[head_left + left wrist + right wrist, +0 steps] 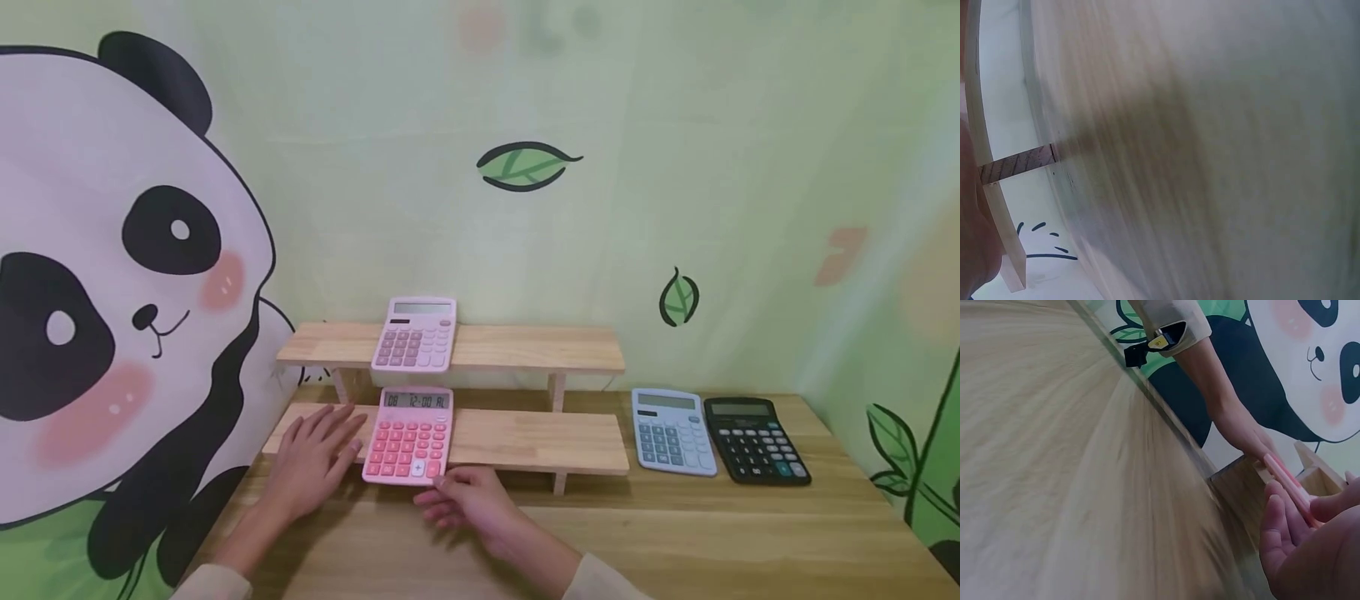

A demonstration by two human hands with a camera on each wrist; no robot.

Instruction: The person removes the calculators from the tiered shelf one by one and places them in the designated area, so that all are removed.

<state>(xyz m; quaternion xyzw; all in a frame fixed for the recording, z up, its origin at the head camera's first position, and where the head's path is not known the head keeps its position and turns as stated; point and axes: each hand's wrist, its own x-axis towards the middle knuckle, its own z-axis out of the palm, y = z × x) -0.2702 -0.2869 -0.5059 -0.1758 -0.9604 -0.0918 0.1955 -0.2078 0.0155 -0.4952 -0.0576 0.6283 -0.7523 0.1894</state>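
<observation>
Head view: one pink calculator (pixel 408 436), at the lower shelf (pixel 536 437), display showing figures, bottom edge reaching past the board's front; my right hand (pixel 480 504) pinches its lower right corner; my left hand (pixel 311 458), fingers extended and spread, lies over the shelf's left end, just beside the calculator, contact with it uncertain. One lilac calculator (pixel 416 335), on the upper shelf (pixel 540 346), directly behind. One blue calculator (pixel 673 432) and one black calculator (pixel 757 440), side by side on the table (pixel 420 571), right of the shelves. One panda (pixel 172 333), printed on the left. Left wrist view: tabletop, blurred; part of my left hand by a board, its fingers out of sight. Right wrist view: the pink calculator, edge-on, between my right thumb and fingers; beyond, my left arm, cream sleeve (pixel 1194 325).
</observation>
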